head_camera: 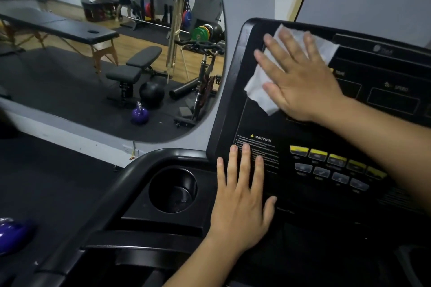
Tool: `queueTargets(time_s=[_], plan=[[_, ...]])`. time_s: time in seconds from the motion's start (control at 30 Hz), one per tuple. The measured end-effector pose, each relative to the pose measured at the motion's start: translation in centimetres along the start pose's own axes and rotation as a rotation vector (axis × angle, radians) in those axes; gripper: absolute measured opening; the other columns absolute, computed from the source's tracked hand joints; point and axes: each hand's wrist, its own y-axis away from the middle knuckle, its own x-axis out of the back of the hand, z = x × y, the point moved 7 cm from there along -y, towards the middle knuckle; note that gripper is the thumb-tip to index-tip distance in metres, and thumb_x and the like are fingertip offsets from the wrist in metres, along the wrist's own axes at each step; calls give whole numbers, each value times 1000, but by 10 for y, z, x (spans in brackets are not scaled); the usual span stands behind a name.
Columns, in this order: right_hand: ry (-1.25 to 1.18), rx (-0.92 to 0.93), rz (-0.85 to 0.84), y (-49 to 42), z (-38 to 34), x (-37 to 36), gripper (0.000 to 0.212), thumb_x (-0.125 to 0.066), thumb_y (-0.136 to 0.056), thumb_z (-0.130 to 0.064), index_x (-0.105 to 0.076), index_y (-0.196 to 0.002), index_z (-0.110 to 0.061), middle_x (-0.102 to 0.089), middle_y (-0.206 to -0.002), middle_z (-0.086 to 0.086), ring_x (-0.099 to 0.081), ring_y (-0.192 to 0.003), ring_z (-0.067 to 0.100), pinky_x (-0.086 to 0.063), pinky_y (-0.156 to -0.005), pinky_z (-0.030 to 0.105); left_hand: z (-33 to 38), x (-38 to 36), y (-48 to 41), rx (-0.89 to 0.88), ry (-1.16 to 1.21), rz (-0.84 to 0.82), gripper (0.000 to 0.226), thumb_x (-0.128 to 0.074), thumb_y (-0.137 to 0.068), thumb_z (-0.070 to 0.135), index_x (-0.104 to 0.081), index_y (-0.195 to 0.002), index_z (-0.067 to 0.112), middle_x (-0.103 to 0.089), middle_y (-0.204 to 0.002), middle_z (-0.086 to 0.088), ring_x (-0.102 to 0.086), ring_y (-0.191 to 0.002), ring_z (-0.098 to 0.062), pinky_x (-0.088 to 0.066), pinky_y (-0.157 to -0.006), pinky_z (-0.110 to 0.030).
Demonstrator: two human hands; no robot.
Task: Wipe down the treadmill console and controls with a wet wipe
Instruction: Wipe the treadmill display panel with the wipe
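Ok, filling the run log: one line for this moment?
right hand: presses wet wipe on console top-left | left hand: flat on caution label

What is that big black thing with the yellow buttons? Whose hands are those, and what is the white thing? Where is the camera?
The camera sits on a person's head, so you see what they see, looking down at their own two hands. The black thing is a treadmill console, the control panel of a running machine in a gym. The yellow buttons control it. The right hand lies flat on a white wet wipe, pressing it against the top of the console to clean it. The left hand rests flat lower down and holds nothing. The round hole is a cup holder. On the wall, a big mirror shows the gym.
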Motion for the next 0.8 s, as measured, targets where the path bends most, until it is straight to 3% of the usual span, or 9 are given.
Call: queueTargets(time_s=[0.07, 0.13, 0.27, 0.37, 0.5, 0.6, 0.67, 0.8], plan=[[-34, -110, 46, -9, -14, 6, 63, -21, -100, -48, -8, -155, -20, -1, -163, 11, 5, -149, 33, -1, -117, 60, 5, 2, 1, -44, -13, 7, 68, -46, -93, 47, -36, -149, 9, -20, -160, -21, -15, -148, -39, -24, -114, -61], [-51, -78, 49, -4, -44, 2, 63, -23, -100, -49, -8, -154, -21, -1, -162, 13, 5, -149, 35, -3, -116, 61, 7, 3, 2, -71, -6, 33, 63, -47, -92, 44, -41, -146, 11, -27, -157, -20, -26, -144, -38, -27, -113, -59], [-41, 378, 3, 43, -105, -17, 60, -25, -99, -48, -16, -154, -23, -9, -162, 12, -2, -149, 35, -7, -116, 61, 4, 8, 5, -74, 51, 125, 56, -56, -87, 39, -52, -133, 8, -46, -138, -16, -41, -130, -36, -33, -110, -54], [-30, 400, -11, 38, -72, -15, 62, -24, -99, -50, -9, -153, -26, -5, -162, 10, -3, -149, 31, -8, -119, 55, 1, 8, 6, -54, 67, 152, 56, -58, -86, 38, -51, -132, 6, -44, -139, -20, -37, -132, -37, -36, -108, -56], [-102, 31, -4, 4, 10, 3, 74, -26, -95, -54, 5, -154, -22, 7, -162, 13, 7, -149, 31, -1, -120, 51, 0, 4, 5, -43, 65, 116, 60, -55, -88, 40, -48, -137, 7, -37, -147, -20, -30, -139, -38, -35, -109, -56], [-66, -123, 3, 7, 7, 2, 74, -25, -98, -53, 3, -154, -12, 8, -161, 18, 10, -149, 31, 1, -120, 50, -2, 4, 4, -23, 88, 102, 66, -56, -87, 43, -45, -142, 7, -29, -155, -21, -22, -146, -38, -30, -113, -55], [-62, -87, 7, 26, -23, -6, 75, -27, -98, -52, -2, -153, -8, 6, -161, 19, 8, -149, 33, -1, -120, 52, -3, 5, 3, -22, 95, 105, 69, -52, -89, 45, -41, -145, 7, -24, -158, -21, -15, -148, -37, -27, -114, -56], [-101, 174, -13, 99, -75, -25, 73, -34, -97, -48, -15, -153, -7, -5, -161, 19, -2, -149, 35, -11, -118, 55, -9, 2, 1, 43, 75, 109, 73, -40, -95, 52, -29, -152, 9, -10, -162, -21, -1, -150, -36, -16, -116, -62]])
